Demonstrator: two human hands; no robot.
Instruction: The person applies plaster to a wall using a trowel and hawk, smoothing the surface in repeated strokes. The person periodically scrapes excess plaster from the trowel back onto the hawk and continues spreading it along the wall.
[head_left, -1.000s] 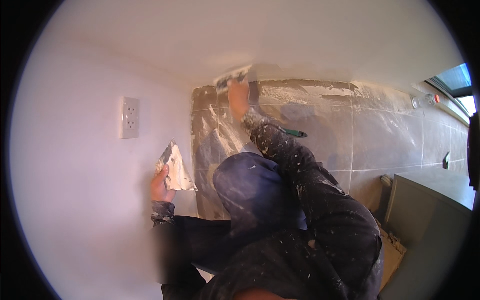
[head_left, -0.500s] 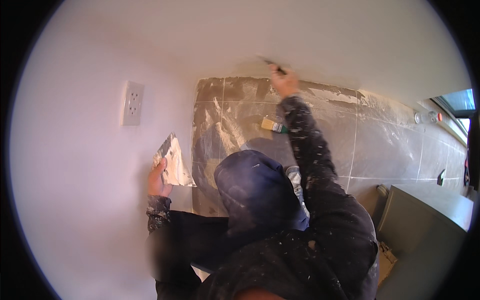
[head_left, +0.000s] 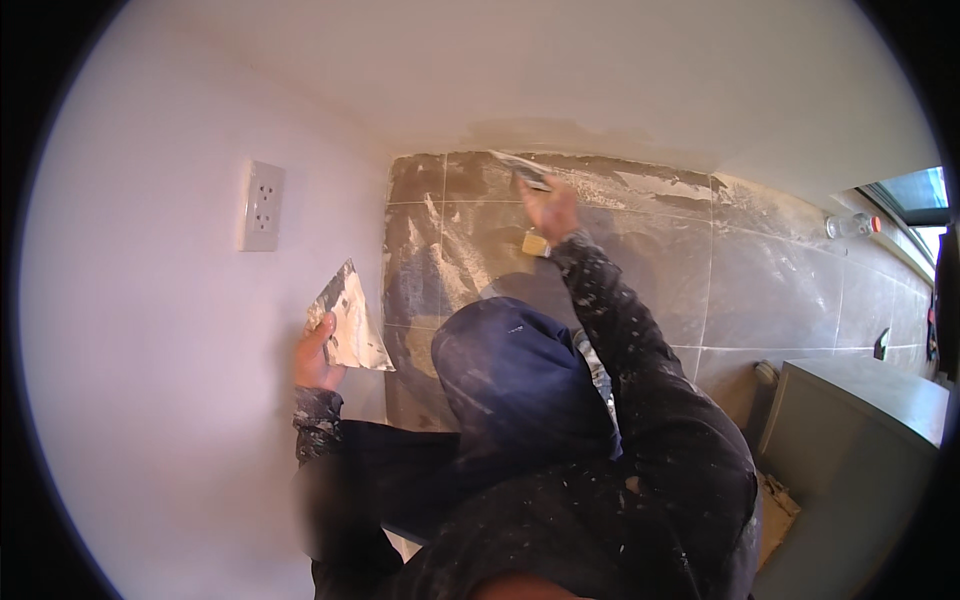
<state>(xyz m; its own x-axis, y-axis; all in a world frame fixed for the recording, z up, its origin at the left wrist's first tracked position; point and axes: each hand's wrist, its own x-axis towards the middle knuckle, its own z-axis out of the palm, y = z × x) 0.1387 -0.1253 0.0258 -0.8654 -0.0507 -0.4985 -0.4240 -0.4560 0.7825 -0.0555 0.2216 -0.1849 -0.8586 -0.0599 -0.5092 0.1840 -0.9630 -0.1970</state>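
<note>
My left hand (head_left: 314, 356), beside the white wall at left, grips a broad metal scraper (head_left: 352, 325) coated with creamy white filler, tilted with one corner up. My right hand (head_left: 550, 205), arm stretched forward, is closed on a smaller putty knife (head_left: 527, 170) held at the junction of the far white wall (head_left: 610, 90) and the dusty grey tiled floor (head_left: 640, 270). A paintbrush (head_left: 535, 243) with pale bristles lies on the tiles just beneath that hand, its handle hidden behind my sleeve. My dark-clad knee (head_left: 510, 370) is between my hands.
A white socket plate (head_left: 263, 206) is on the left wall. A grey box-like cabinet (head_left: 850, 400) stands at lower right. A clear bottle with red cap (head_left: 852, 227) lies near the far wall, beside a window (head_left: 908, 195).
My right hand with the knife swung right and up along the wall base, then came back down and left. My left hand and scraper rose slightly.
</note>
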